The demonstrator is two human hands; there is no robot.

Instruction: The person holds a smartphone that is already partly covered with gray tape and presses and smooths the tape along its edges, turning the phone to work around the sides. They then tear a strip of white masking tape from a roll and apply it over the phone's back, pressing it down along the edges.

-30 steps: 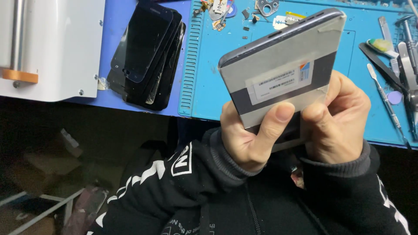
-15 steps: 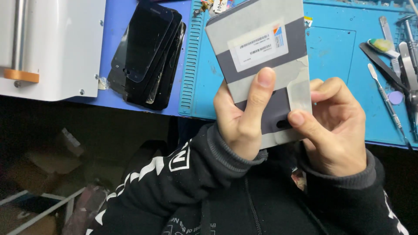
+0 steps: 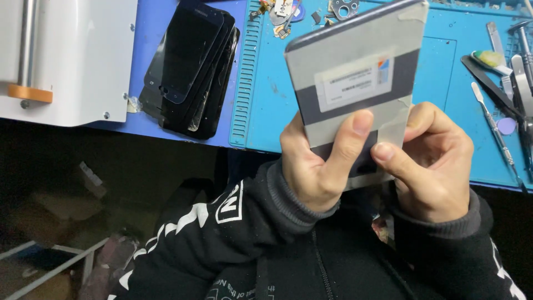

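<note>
Both hands clamp a grey flat device (image 3: 355,83) upright above the near edge of the blue mat (image 3: 266,105), left hand (image 3: 316,166) and right hand (image 3: 433,166) thumbs pressing its labelled back, seemingly for inspection

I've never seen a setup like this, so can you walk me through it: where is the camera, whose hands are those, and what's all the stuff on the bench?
The camera sits on the person's head and looks down, so both hands are their own. The left hand and right hand hold up a flat grey panel, about tablet-shaped, with a dark band and a pale sticker; both thumbs press on its lower part. Behind it lies a blue work mat. A stack of black phone screens lies at the mat's left edge, beside a white machine. Thin metal hand tools lie on the right, and small metal parts at the top.
</note>
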